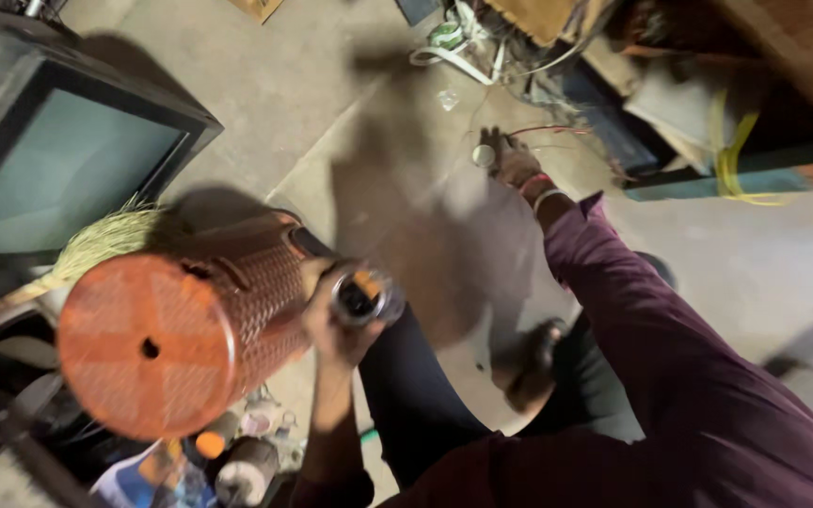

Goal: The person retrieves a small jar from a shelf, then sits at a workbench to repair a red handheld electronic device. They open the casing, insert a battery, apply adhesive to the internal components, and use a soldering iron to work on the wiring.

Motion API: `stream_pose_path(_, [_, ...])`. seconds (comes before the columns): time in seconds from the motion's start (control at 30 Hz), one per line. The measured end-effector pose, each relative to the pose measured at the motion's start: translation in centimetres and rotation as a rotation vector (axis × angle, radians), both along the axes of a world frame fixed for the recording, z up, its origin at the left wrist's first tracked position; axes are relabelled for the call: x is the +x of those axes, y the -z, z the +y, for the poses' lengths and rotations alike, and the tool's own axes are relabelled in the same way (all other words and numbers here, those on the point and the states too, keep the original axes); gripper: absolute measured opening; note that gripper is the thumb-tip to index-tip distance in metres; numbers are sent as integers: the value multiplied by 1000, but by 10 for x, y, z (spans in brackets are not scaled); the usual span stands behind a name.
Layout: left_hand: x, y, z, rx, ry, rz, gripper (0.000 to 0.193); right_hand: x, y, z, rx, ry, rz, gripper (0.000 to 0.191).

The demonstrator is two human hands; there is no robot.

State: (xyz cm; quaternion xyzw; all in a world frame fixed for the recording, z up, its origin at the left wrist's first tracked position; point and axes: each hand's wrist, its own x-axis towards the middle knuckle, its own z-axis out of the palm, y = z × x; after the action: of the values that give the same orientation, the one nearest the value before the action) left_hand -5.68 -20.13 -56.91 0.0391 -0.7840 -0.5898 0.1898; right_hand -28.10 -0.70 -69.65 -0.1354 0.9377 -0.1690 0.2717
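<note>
**Cluttered workshop floor, one hand on a metal cylinder, the other reaching out**

Bare concrete floor [350, 122] fills the middle of the view, with an old television [58, 160] standing at its edge as the handiest landmark. Just below the television's screen lies a straw broom [105, 240], and below that an orange perforated drum [171, 329] rests on its side, round end toward the camera.

Touching the drum's far side from the television, the left hand [331, 325] is closed around a small shiny metal cylinder [364, 296], open end up, fingers wrapped about its wall. The cylinder looks rigid and smooth, probably light enough for one hand but likely slick, so a grip around the body, as now, seems safest.

Well away from the television, across the floor, the right hand [512, 162] reaches toward a tangle of wires [557, 132], fingers curled about a small white round object [484, 155]; blur hides how firmly it is held. That piece looks tiny and easy to drop.

Beyond it, farthest from the television, sit stacked boards and a yellow cable [736, 160]. Small pots and tins [237, 452] gather beneath the drum.
</note>
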Motion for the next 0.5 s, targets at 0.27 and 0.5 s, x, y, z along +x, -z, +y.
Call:
stream_pose_path(0.27, [33,43,-23,72,-125,-18,80,16,40,-17,-30,105,-20,55])
stream_pose_path(0.5, [17,-44,-12,47,10,-138,67,44,1,16,-373,359,-166,54])
